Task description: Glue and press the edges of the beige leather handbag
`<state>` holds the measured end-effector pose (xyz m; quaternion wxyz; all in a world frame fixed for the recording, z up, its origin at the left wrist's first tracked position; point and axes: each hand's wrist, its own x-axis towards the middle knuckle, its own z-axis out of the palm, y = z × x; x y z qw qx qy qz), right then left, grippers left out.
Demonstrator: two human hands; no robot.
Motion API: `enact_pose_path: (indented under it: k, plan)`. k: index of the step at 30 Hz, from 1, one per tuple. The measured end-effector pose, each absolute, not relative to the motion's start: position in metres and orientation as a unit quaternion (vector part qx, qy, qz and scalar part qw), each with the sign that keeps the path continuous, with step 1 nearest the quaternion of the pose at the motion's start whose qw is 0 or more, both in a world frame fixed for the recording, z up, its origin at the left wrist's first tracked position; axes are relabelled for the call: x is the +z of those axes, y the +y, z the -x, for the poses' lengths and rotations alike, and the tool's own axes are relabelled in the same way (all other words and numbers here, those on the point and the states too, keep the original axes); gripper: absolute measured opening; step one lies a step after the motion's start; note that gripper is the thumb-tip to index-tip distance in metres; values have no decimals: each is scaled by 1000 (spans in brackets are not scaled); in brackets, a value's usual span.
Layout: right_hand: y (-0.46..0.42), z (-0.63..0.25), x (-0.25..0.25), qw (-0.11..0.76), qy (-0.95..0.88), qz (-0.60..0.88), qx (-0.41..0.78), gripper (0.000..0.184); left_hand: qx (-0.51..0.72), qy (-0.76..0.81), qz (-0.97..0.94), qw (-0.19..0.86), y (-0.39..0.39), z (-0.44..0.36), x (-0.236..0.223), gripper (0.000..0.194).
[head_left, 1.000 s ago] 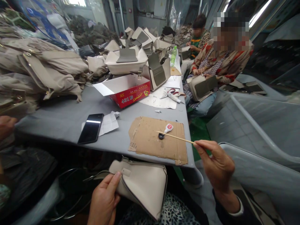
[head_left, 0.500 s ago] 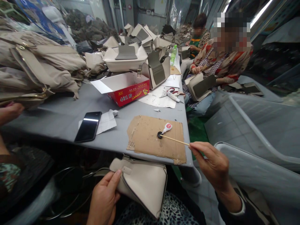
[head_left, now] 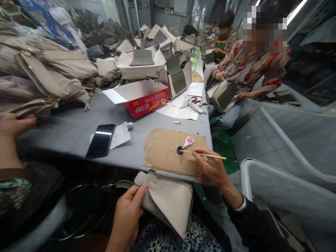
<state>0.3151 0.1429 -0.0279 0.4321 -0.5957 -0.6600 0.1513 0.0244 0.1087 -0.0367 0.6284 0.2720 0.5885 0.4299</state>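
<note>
My left hand (head_left: 128, 213) pinches one end of a beige handbag (head_left: 170, 199), thumb on top, holding it over my lap below the table edge. In my right hand (head_left: 212, 166) is a thin wooden stick (head_left: 207, 154), gripped partway along between thumb and fingers. The stick's tip meets a small round black cap or dish (head_left: 180, 150) on a piece of cardboard (head_left: 162, 150). Touching that black piece is a small white glue bottle (head_left: 189, 141) with a red label, lying on its side.
A phone (head_left: 101, 140) lies on white paper at the left. Behind stand a red box (head_left: 149, 105), pliers (head_left: 194, 103), more bags (head_left: 141, 64) and a green bottle (head_left: 195, 59). Grey bins (head_left: 278, 171) flank my right. A co-worker's hand (head_left: 15, 124) is at far left; other people sit at right.
My right hand has slid left along the stick, closer to its tip, so the free end now sticks out to the right. My left hand and the handbag have shifted slightly right.
</note>
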Motion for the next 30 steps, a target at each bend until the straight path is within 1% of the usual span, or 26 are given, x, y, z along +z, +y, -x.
enact_pose_path:
  k: [5,11,17,24,27,30]
  plan:
    - [138,-314,-28,425,-644,613,169,18,411,559,-327,642,118,-37,-42,51]
    - [134,-315,-25,419,-617,636,197,22,402,542,-349,650,127,-55,-41,49]
    - [132,-314,-37,466,-565,650,202,29,384,537,-370,654,129,-61,-41,46]
    - [116,-312,-38,541,-479,649,238,22,386,511,-355,681,130,-60,-47,44]
    - [108,-305,-34,587,-426,621,298,20,386,516,-355,678,129,-58,-50,45]
    - [106,-290,-34,608,-376,553,427,22,388,521,-354,673,126,-55,-51,47]
